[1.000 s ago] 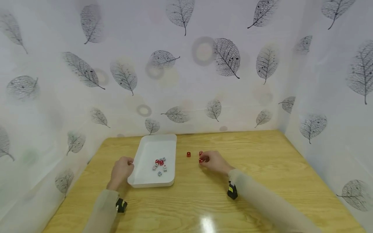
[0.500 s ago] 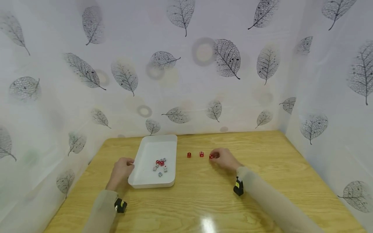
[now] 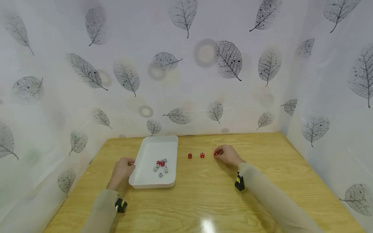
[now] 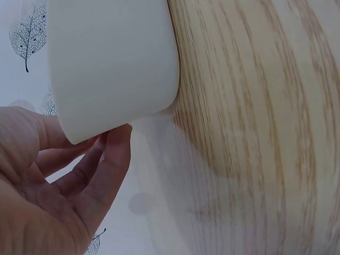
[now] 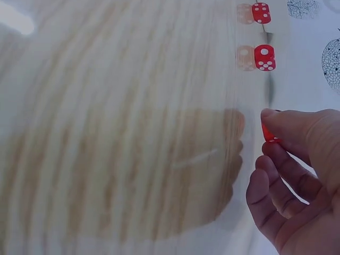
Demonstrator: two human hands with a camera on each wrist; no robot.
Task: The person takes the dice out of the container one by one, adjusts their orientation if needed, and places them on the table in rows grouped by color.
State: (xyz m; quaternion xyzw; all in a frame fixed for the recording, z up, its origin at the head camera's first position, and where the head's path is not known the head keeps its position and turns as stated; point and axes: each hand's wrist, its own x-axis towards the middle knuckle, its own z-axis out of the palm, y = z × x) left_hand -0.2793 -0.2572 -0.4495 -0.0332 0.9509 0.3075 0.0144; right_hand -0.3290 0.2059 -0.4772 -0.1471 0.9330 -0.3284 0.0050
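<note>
The right hand [image 3: 229, 155] pinches a red die [image 5: 268, 133] between thumb and fingertip, at the right end of a row with the middle red die [image 3: 202, 155] and the far-left red die [image 3: 190, 156], all well apart on the table [image 3: 204, 200]. Whether the pinched die touches the wood, I cannot tell. The left hand [image 3: 121, 171] pinches the near left edge of the white tray [image 3: 154, 147], where a couple of red dice [image 3: 162, 164] lie in a loose cluster with several pale dice [image 3: 161, 175]. The likeliest trouble is at the small pinch: the die is smooth-looking and barely covered, so an uneven release could tip it onto another face or skew it out of line. The table looks glossy — a nudged die could slide easily. A sideways sweep of the right hand could knock the middle red die, its nearest neighbour. If the left hand pulls or lifts the tray's edge, the tray could shift or tilt, sending the loose dice inside rolling.
</note>
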